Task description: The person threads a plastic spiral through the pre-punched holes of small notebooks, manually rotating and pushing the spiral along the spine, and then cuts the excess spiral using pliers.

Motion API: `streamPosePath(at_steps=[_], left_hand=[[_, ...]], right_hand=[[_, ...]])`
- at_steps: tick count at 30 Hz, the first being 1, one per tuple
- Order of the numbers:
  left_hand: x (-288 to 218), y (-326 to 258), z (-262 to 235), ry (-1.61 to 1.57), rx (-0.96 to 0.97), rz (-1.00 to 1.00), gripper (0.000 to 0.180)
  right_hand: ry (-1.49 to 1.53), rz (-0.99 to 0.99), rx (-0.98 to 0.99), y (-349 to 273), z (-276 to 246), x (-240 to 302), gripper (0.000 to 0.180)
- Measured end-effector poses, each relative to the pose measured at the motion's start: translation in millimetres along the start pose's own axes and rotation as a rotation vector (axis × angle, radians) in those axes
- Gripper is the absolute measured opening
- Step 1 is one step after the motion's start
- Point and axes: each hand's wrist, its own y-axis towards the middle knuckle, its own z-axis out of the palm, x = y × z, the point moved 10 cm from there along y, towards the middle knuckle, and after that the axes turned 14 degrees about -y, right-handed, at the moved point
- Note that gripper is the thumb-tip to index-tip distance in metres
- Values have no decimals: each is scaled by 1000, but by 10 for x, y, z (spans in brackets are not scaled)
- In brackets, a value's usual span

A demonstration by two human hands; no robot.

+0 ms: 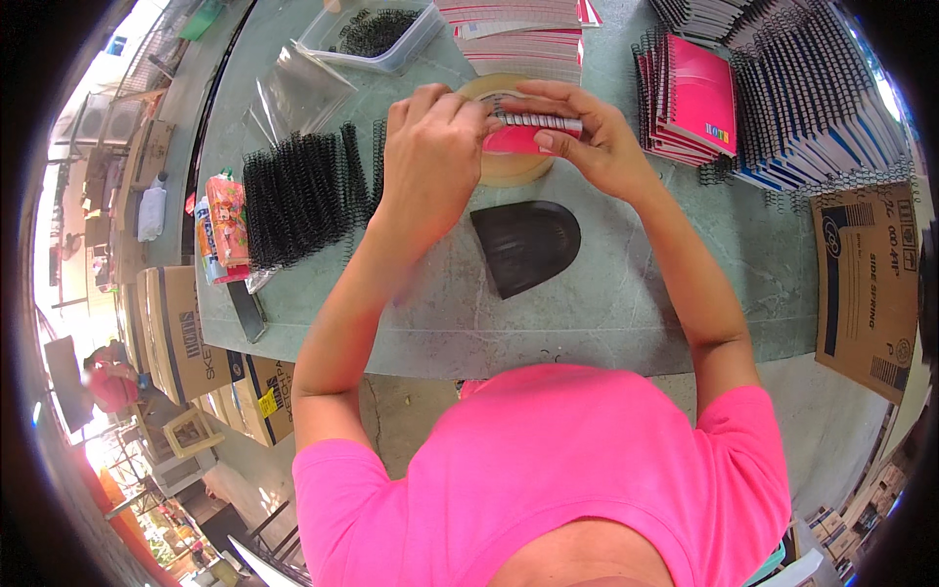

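A small pink notebook [511, 140] with a wire-like spiral along its edge is held up above the table. My right hand [599, 137] grips its right end, thumb on the near side and fingers over the far side. My left hand [430, 147] is closed at the left end of the spiral, its curled fingertips partly hidden behind the back of the hand. Beneath the notebook lies a large yellowish tape roll [533, 176], mostly covered by the hands. Closer to me, a black rounded flat-ended piece [528, 247] rests on the table.
Black spiral coils [298, 196] stand bunched at left, beside colourful packets [228, 220]. A clear tub [391, 54] of coils and plastic sheets [303, 93] lie farther back. Pink notebooks [699, 98] and stacked spiral-bound books [812, 108] fill the right, near a cardboard box [866, 284].
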Motion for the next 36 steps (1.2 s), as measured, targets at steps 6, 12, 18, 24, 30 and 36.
streamPosePath(at_steps=[6, 12, 18, 24, 30, 36], left_hand=[[9, 94, -7, -204, -64, -68, 23], [-39, 207, 89, -357, 1, -79, 25], [-28, 271, 228, -511, 77, -164, 24], [-254, 306, 408, -597, 103, -15, 18], [-290, 330, 357, -604, 71, 33, 17], [-330, 278, 213, -521, 13, 25, 25]], right_hand=[[-166, 152, -88, -187, -244, -192, 26], [-405, 174, -110, -252, -309, -176, 21], [-558, 133, -133, -256, -349, -104, 21], [-619, 143, -160, -279, -380, -142, 24], [-710, 105, -185, -290, -339, 8, 19], [-563, 90, -221, -372, -336, 7, 15]])
